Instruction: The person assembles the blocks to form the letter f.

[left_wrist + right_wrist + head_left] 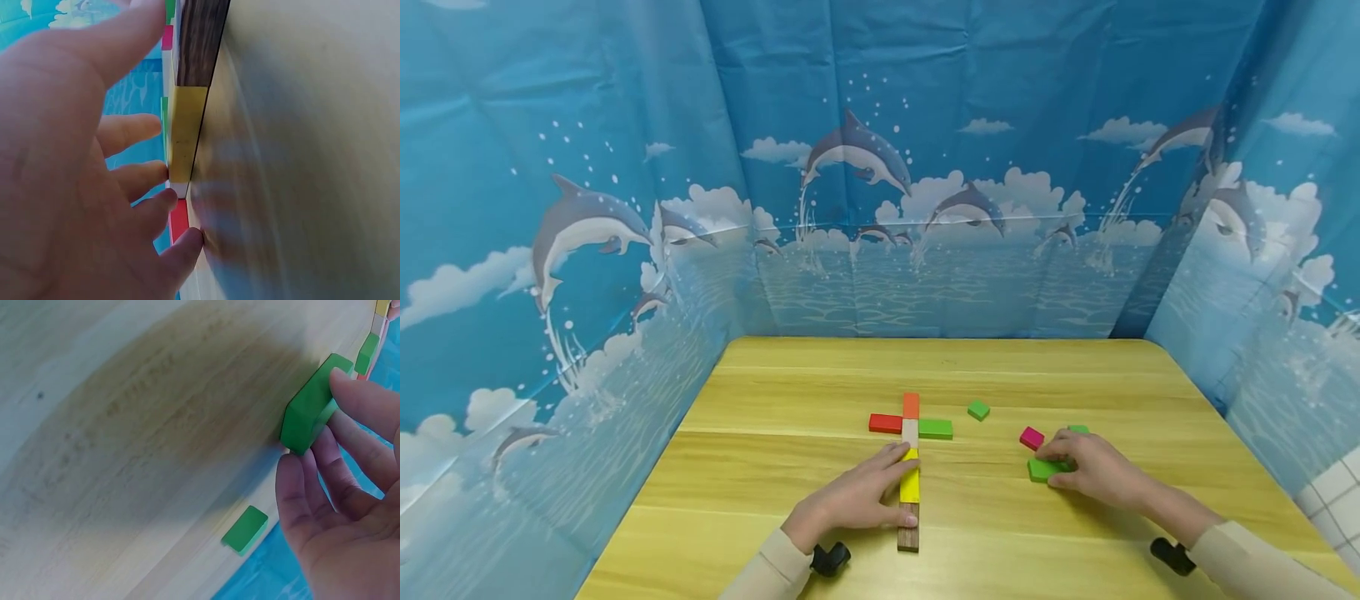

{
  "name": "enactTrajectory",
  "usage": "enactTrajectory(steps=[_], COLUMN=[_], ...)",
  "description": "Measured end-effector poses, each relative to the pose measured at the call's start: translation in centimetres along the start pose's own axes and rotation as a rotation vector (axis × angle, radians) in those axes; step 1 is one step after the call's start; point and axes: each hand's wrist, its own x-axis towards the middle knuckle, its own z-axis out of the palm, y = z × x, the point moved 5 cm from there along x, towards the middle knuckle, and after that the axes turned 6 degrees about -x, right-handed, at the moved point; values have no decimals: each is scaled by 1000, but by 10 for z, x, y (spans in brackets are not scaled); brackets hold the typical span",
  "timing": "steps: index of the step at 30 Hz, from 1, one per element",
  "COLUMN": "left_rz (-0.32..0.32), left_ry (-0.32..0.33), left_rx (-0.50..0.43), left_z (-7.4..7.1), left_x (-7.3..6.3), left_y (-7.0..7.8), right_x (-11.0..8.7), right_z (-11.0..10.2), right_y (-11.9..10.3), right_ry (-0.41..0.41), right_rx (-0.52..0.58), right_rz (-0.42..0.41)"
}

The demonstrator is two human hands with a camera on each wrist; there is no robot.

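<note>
A row of flat blocks forms a cross on the table: an orange block on top, a whitish block below it, then a yellow block and a dark brown block. A red block lies on the left arm and a green block on the right. My left hand rests along the row's left side, fingers spread, fingertips by the yellow block and thumb at the brown one. With thumb and fingers, my right hand pinches a larger green block, partly covered by them.
A magenta block lies just beyond the right hand's fingers. One small green block sits right of the cross, another beyond the right hand. A dolphin-print curtain surrounds the wooden table.
</note>
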Motion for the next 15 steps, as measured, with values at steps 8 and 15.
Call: enactTrajectory(steps=[8,15], left_rz=[28,26], left_ry=[-22,-32], left_rx=[29,37], left_z=[3,4], left_x=[0,0], left_y=[-3,-2], right_x=[2,1], right_z=[1,4], right_y=[0,-3], right_ry=[-14,-17], right_rx=[28,74], right_rz=[30,83])
